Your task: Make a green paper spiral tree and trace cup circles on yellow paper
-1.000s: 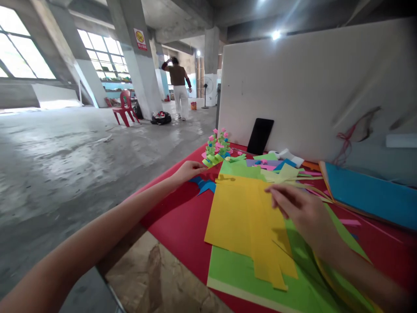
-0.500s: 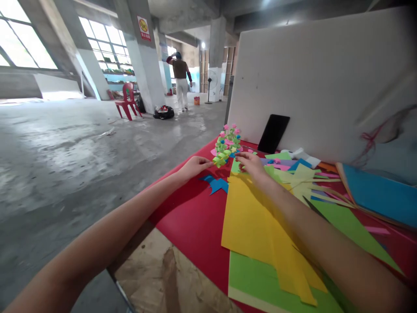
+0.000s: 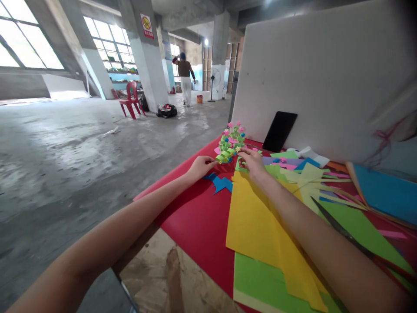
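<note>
Head view: the left hand (image 3: 198, 168) pinches a green paper stem (image 3: 224, 156), long axis rising rightward. The curled right hand (image 3: 254, 163) touches its star (image 3: 238, 149), grip unclear.

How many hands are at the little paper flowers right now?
2: the left hand pinches the near end of the curled green strip; the right hand has fingertips at the yellow star. Neither is hidden.

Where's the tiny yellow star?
In the head view, the tiny yellow star is just right of centre, at the fingers of the right hand, beside the curly yellow-green paper strip that the left hand holds.
</note>
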A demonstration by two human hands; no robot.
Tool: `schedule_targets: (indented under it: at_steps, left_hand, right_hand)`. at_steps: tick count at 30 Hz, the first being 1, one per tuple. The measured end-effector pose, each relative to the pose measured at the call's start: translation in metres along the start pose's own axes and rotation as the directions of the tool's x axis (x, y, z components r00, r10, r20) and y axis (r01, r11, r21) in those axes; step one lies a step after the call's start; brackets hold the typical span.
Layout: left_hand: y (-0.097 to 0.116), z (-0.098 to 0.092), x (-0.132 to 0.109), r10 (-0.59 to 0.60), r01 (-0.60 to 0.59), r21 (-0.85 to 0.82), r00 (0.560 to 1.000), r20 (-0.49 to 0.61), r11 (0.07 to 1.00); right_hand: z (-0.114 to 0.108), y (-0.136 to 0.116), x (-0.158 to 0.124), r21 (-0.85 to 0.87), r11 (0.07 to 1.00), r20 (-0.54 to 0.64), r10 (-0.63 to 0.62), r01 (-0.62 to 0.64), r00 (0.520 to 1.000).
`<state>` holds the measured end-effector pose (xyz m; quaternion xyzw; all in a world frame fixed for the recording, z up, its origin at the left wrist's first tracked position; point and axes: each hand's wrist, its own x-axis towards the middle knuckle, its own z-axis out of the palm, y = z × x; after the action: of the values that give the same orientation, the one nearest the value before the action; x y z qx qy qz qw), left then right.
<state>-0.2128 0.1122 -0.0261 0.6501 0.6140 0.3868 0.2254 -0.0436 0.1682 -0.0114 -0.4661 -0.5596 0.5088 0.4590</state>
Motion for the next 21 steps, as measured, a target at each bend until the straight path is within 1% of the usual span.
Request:
schedule_targets:
  at_steps: [4, 11, 16, 21]
  left_hand:
    - [-0.002, 0.003, 0.000, 0.013, -0.013, 0.028, 1.000, 0.010, 1.000]
    - [0.000, 0.004, 0.000, -0.014, 0.015, 0.139, 1.000, -0.010, 0.990]
    - [0.000, 0.005, 0.004, -0.028, 0.032, 0.215, 0.999, -0.025, 0.976]
    - [-0.002, 0.007, 0.005, -0.033, 0.038, 0.259, 0.999, -0.021, 0.965]
  right_hand:
    - [0.005, 0.000, -0.001, 0.029, 0.999, 0.015, -0.022, 0.021, 1.000]
    - [0.014, -0.003, -0.002, 0.057, 0.998, 0.028, -0.034, 0.032, 0.999]
    - [0.020, -0.006, -0.002, 0.040, 0.999, 0.028, -0.026, 0.025, 0.999]
    - [0.024, -0.002, 0.001, 0.020, 0.999, 0.044, -0.034, 0.033, 0.998]
